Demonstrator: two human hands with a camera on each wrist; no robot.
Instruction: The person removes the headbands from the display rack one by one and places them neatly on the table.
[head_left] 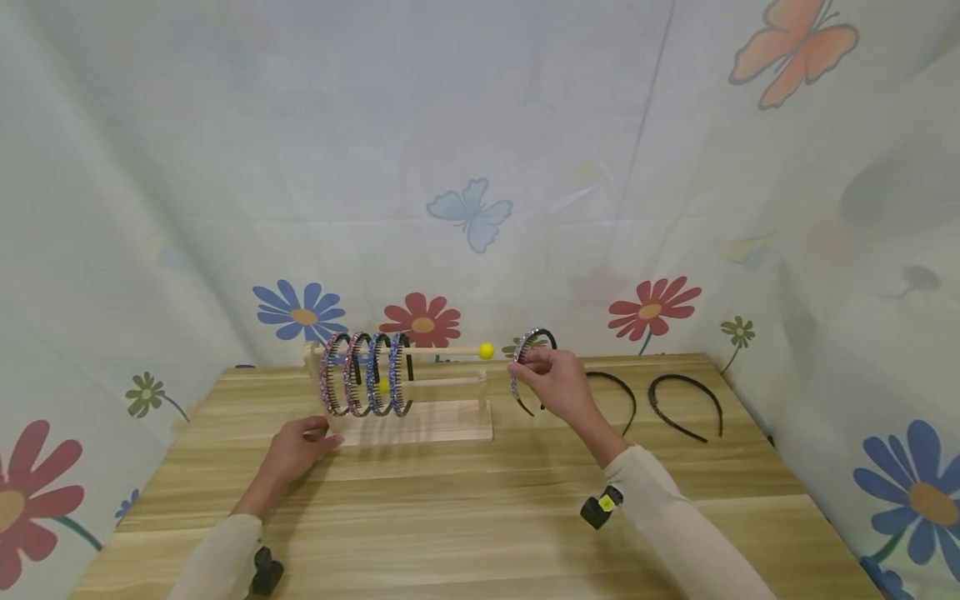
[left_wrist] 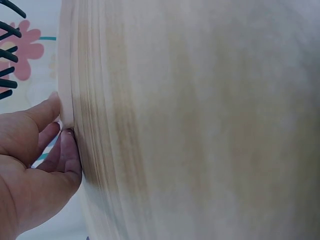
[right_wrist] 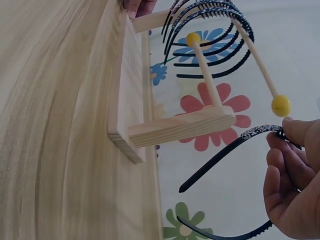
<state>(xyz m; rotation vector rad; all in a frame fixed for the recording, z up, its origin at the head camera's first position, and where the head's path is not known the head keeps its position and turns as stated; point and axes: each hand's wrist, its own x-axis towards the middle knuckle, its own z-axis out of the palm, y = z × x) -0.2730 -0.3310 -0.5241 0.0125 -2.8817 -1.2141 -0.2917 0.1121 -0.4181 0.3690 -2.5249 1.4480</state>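
Observation:
A wooden headband rack (head_left: 416, 421) stands on the table, with several jewelled headbands (head_left: 371, 375) hung in a row on its upper rod. My left hand (head_left: 296, 447) grips the left end of the rack's base, thumb on top and fingers against the edge in the left wrist view. To the right of the rack, my right hand (head_left: 558, 385) pinches a silver-studded black headband (right_wrist: 257, 132) between thumb and fingers. This headband is held up off the table, its tips pointing down, near the yellow ball (right_wrist: 281, 105) that caps the upper rod.
Two more dark headbands lie at the right of the table: one black headband (head_left: 628, 398) partly behind my right hand, another headband (head_left: 686, 379) farther right. A lower rod with its own yellow ball (right_wrist: 193, 39) sits beneath the upper one. A flowered curtain (head_left: 472, 275) hangs behind the table.

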